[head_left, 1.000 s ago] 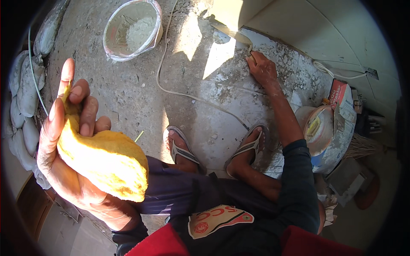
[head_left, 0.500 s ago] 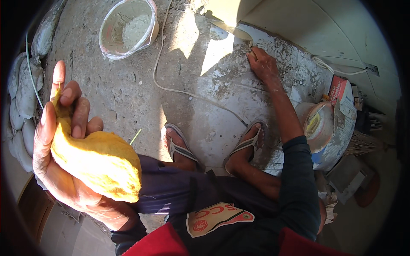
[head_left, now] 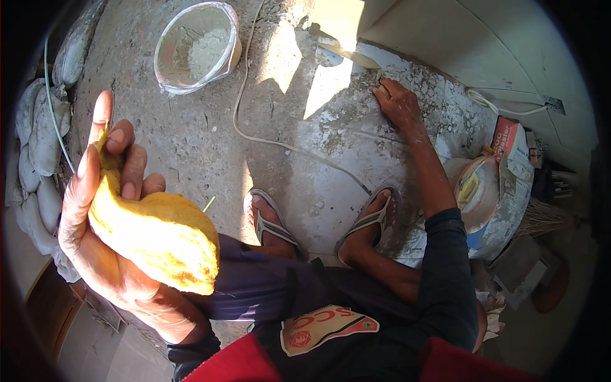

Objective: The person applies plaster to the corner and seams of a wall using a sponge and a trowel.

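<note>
Slightly nearer than before is the trowel-like tool at far right, seemingly gripped by the right hand. At left, a yellow spongy piece is held in the left hand. Tool work near the floor seems underway; steady grip is called for.

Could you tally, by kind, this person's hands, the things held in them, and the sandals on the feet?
Hands, left hand and right hand: 2
Yellow sponge-like piece, in the left hand: 1
Trowel, in the right hand: 1
Sandals: 2
Total: 6
</note>
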A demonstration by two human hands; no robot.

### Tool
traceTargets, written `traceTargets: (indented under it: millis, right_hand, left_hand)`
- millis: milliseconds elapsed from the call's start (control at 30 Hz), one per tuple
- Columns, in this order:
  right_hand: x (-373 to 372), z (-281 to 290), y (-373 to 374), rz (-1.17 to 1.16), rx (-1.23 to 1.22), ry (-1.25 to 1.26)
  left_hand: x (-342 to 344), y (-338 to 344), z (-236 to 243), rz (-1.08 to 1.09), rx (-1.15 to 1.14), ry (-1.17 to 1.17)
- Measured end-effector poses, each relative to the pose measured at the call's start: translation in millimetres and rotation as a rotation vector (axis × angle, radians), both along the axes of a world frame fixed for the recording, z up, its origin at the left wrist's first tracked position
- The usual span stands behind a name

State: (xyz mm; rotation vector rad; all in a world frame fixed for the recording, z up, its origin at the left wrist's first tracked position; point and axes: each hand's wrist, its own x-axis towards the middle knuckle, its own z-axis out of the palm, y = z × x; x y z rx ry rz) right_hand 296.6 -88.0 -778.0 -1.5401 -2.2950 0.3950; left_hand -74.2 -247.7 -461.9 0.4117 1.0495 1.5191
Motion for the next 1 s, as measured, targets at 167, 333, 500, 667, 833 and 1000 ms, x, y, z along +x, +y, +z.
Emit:
traceTargets:
  millis: [167, 333, 500, 667, 833, 1000]
  right_hand:
    - [11.8, -0.2, 19.6, -0.007, -0.032, -0.031]
    - [14.7, 15.6, 20.1, -0.008, -0.069, 0.021]
    - [18.7, 12.8, 1.1, 0.06, -0.031, 0.013]
    - [11.1, -0.7, 21.7, -0.026, -0.027, -0.073]
    - [6.1, 25.2, 21.8, -0.024, -0.109, 0.03]
    - [-9.9, 27.0, 12.2, 0.019, -0.131, 0.009]
  left_hand:
    - [7.0, 2.9, -4.1, 0.007, -0.004, -0.009]
    - [8.6, 3.3, -0.9, 0.036, -0.021, 0.006]
    - [4.4, 1.5, -2.2, 0.002, -0.014, -0.004]
    - [5.7, 2.3, -3.2, -0.002, -0.018, 0.0]
    - [11.4, 3.6, 0.4, 0.057, -0.032, -0.008]
    - [11.2, 4.4, 1.4, 0.037, -0.034, -0.025]
